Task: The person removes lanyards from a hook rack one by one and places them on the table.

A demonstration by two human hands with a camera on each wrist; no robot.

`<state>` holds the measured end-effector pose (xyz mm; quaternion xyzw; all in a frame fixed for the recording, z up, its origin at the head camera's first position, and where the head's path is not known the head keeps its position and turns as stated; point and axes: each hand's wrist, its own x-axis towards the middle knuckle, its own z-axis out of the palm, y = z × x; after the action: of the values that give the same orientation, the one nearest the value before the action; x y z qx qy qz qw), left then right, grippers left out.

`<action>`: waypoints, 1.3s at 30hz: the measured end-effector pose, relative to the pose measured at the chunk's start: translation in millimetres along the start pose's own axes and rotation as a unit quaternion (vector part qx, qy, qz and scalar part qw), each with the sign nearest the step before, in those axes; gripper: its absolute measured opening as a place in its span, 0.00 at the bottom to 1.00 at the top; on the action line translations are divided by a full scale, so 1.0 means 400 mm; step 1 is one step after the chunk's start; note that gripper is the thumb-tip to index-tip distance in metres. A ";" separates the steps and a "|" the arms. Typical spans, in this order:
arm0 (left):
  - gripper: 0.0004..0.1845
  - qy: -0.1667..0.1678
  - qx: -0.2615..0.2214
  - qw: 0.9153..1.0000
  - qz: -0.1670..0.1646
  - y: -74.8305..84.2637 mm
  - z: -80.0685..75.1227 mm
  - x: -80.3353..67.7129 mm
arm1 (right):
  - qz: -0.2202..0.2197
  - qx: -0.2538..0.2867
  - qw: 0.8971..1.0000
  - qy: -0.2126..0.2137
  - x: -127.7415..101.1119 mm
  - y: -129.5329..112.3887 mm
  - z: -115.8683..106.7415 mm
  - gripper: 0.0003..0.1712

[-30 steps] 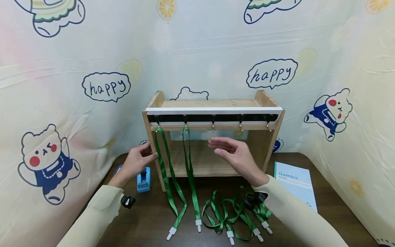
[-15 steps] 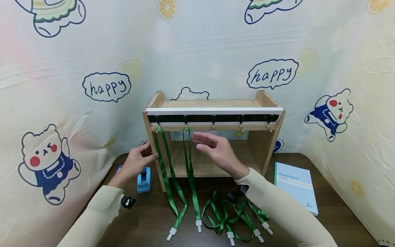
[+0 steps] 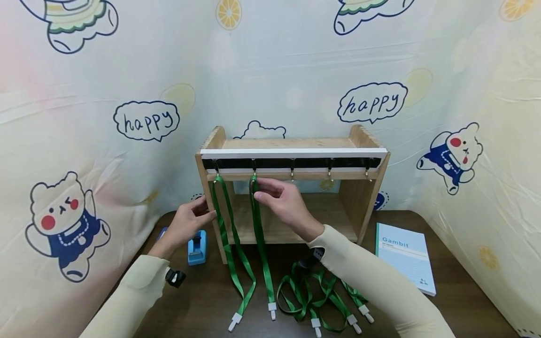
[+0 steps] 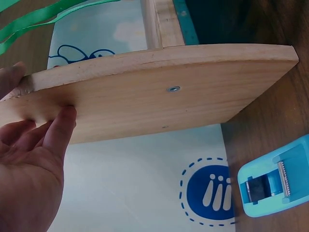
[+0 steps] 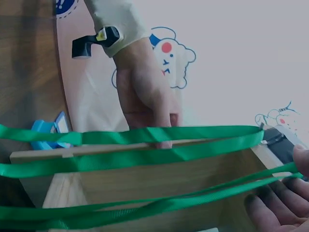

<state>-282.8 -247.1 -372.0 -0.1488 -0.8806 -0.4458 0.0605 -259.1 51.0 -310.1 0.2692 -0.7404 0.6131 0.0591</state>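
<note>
1. Left hand (image 3: 188, 220): thumb at the front edge, fingers against the outer face, gripping the left side of the wooden shelf (image 3: 359, 206).
2. Right hand (image 3: 287, 206): thumb and fingers at either side of the second green lanyard (image 3: 263, 253), near its hook (image 3: 254, 164) (whether they pinch the strap cannot be told).
3. First green lanyard (image 3: 245, 303): hung from the leftmost hook (image 3: 217, 166), its clip end low over the table (image 3: 190, 300).
4. Loose green lanyards (image 3: 340, 304): heaped on the table, notebook (image 3: 405, 258) farther right.
</note>
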 end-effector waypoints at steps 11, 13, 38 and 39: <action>0.33 0.002 0.001 1.000 0.003 0.003 -0.003 0.005 | 0.020 0.059 0.998 0.021 0.023 -0.012 0.043 0.16; 0.34 0.001 -0.001 1.000 0.003 0.004 -0.004 0.004 | 0.024 0.063 0.998 0.020 0.027 -0.013 0.047 0.17; 0.34 0.006 0.003 1.000 0.004 0.001 0.003 0.004 | 0.026 0.128 0.991 -0.007 0.002 -0.017 0.053 0.16; 0.34 0.007 0.001 1.000 0.003 0.000 0.004 0.004 | 0.024 0.131 0.991 -0.012 -0.002 -0.014 0.054 0.16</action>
<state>-284.3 -245.4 -372.6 -0.1484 -0.8803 -0.4454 0.0686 -250.6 30.5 -310.6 0.2639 -0.6607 0.7028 -0.0004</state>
